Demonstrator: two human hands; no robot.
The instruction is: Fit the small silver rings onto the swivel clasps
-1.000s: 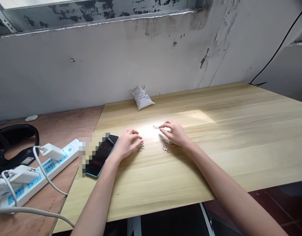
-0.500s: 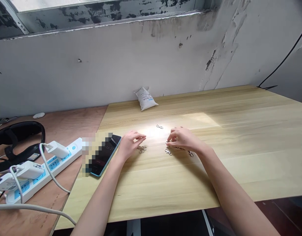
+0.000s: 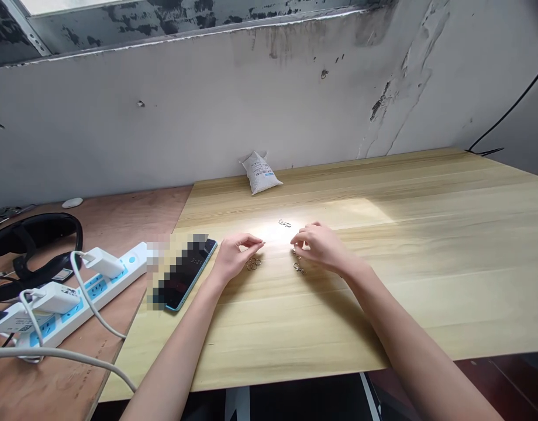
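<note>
Metal rings lie clustered on the wooden tabletop, toward its left edge, beside the left hand. Metal clasps lie right of the rings, partly beneath the right hand. A separate clasp sits nearer the rear edge. Left grip: thumb and forefinger drawn together at the tips – a part between them cannot be confirmed. Right grip: fingers curled down over the clasps – closure and hold cannot be determined. A phone lies along the left edge; a pouch stands at the rear edge, near the rear-left corner.
</note>
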